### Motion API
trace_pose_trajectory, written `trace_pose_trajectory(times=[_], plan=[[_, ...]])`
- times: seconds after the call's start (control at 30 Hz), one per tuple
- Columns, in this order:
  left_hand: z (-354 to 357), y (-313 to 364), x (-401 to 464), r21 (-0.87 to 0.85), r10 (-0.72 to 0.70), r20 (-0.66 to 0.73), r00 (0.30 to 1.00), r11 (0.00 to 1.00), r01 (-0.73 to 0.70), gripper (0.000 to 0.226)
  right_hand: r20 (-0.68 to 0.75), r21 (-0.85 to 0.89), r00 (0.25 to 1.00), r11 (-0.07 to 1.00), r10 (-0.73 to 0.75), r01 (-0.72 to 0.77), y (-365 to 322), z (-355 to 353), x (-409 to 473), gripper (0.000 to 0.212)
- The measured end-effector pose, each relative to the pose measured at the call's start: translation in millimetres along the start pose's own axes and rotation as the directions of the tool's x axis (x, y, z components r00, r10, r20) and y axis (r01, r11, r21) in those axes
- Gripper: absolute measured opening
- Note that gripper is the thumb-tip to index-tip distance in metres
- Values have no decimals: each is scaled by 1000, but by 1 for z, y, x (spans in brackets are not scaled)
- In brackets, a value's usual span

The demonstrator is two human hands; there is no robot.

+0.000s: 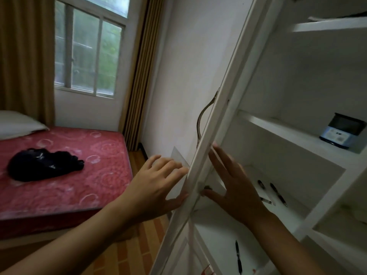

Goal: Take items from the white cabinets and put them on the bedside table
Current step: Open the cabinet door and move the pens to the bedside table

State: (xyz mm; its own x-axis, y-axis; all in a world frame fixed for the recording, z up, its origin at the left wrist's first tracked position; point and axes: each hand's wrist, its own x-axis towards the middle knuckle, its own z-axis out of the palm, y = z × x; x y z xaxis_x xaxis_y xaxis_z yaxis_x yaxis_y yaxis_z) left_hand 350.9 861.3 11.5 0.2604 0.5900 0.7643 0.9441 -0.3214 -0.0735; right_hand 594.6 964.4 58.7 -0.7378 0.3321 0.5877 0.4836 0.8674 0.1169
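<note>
While the white cabinet door [206, 155] stands edge-on between the 2 hands, the pens lie past it, on the cabinet's inner shelves to the right. The left hand [156, 187] is on the outer side of the door, fingers spread and nearly straight, its fingertips and thumb touching the door's edge just below the curved metal handle [202, 118]; it grips nothing. The right hand [232, 187] is on the inner side, fingers straight and fanned, thumb against the door frame, also holding nothing.

That right hand is plainly the nearer one to the goods. 2 dark pens [278, 194] lie on the middle shelf [294, 213] just beyond its fingers, long axes running away and down to the right, with a lighter pen-like thing beside them that is too blurred to name. 1 more black pen [238, 259] lies on the lower shelf [216, 241], roughly upright in the view, below the right wrist. A small blue-and-dark box [342, 131] sits on the upper shelf [282, 128], well apart from both hands.

No bedside table is in view; only a bed [65, 167] with a red mattress and a black cloth bundle [43, 165] shows at left. Reaching the pens likely means the right hand moving rightward and deeper.
</note>
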Motion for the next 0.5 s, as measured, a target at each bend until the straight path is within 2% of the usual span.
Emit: trace_pose_trajectory(times=[0.2, 0.33, 0.5], plan=[[6, -26, -25, 62, -95, -1, 995, 994, 95, 54, 34, 45, 999, 999, 9, -10, -14, 24, 22, 107], [15, -49, -40, 81, -198, 26, 980, 977, 196, 56, 119, 39, 993, 999, -1, -4, -21, 46, 32, 99], [30, -79, -57, 119, -318, 74, 945, 944, 308, 53, 195, 35, 977, 995, 82, -91, -32, 82, 43, 87]])
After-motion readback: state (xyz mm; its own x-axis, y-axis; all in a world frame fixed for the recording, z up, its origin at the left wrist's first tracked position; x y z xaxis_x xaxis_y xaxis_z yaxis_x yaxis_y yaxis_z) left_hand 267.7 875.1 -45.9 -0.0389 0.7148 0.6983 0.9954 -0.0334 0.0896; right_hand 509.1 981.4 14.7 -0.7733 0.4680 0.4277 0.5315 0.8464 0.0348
